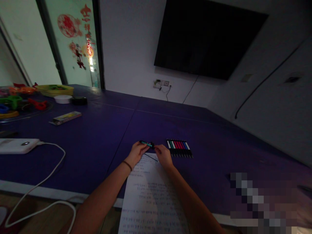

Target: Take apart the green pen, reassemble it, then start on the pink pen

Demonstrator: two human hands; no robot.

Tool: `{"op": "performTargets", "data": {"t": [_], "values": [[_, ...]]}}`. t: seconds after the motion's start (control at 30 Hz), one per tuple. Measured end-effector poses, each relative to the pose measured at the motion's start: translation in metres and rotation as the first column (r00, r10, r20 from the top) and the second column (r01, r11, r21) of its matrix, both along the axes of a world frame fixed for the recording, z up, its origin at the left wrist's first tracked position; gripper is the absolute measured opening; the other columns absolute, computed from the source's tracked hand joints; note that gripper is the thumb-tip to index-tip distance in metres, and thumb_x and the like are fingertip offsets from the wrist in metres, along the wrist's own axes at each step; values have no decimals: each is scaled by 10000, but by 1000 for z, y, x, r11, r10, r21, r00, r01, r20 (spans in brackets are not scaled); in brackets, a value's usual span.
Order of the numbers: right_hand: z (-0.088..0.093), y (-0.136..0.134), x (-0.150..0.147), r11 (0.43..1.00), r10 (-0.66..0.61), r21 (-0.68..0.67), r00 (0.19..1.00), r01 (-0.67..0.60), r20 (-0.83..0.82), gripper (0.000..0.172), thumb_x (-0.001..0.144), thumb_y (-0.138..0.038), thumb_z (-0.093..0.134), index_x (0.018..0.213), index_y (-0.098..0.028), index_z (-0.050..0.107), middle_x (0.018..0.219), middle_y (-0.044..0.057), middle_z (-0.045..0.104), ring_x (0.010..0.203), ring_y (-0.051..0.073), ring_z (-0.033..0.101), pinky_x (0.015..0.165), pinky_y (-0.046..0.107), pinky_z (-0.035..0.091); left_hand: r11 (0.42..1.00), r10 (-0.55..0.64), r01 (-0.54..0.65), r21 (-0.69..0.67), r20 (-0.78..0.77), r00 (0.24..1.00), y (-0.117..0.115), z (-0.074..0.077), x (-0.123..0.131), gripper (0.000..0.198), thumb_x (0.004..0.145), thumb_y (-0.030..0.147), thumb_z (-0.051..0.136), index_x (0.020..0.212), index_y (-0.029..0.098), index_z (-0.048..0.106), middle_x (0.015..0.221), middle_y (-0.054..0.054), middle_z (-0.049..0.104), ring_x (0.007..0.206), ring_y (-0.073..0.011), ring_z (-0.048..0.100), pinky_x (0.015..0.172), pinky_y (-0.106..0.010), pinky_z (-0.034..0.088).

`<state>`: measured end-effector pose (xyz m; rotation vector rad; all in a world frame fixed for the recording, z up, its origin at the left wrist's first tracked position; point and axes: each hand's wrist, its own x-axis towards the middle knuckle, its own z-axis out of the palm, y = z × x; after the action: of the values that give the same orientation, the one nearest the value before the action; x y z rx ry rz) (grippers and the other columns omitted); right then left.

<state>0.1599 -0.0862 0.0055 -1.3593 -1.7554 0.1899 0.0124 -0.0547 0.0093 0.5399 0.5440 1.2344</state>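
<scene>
Between my two hands is a pen (145, 143) with a teal barrel and dark ends, held almost level above the top edge of a written sheet. My left hand (137, 152) is closed around its left part. The fingers of my right hand (163, 155) are pinched at its dark right end. Below the hands, a thin dark rod (151, 157), perhaps a refill, lies slanted on the paper (148, 201). Just right of my right hand, several pens (179, 148) with white, green, pink and blue barrels lie side by side in a neat row.
The purple table (146, 123) carries a white power strip (20, 146) with a looping cable, a small box (65, 118), a yellow basket (55, 91), a tape roll (79, 100) and coloured plastic items (14, 102) at left. A pixelated patch (258, 201) covers the lower right.
</scene>
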Motion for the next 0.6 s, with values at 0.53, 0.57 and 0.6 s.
{"op": "performTargets", "data": {"t": [0.53, 0.57, 0.6], "values": [[14, -6, -13, 993, -15, -97, 756, -65, -655, 227, 551, -323, 670, 694, -156, 612, 645, 22, 612, 636, 156, 570, 630, 274, 454, 990, -142, 142, 17, 21, 990, -3, 5, 1, 111, 601, -14, 591, 634, 92, 587, 699, -43, 624, 717, -121, 602, 813, -248, 453], [15, -7, -13, 994, -16, -96, 756, -61, -654, 227, 547, -322, 671, 690, -157, 611, 640, 22, 612, 632, 156, 570, 626, 273, 454, 989, -147, 146, 22, 22, 989, -3, 4, 0, 116, 598, -17, 590, 639, 91, 587, 704, -45, 625, 725, -125, 602, 817, -252, 452], [15, -7, -13, 994, -17, -95, 756, -60, -654, 227, 544, -322, 672, 688, -157, 611, 639, 22, 612, 630, 157, 570, 624, 273, 454, 988, -151, 150, 25, 24, 988, -3, 4, 0, 120, 596, -20, 589, 641, 91, 586, 707, -47, 625, 729, -128, 603, 818, -255, 453]]}}
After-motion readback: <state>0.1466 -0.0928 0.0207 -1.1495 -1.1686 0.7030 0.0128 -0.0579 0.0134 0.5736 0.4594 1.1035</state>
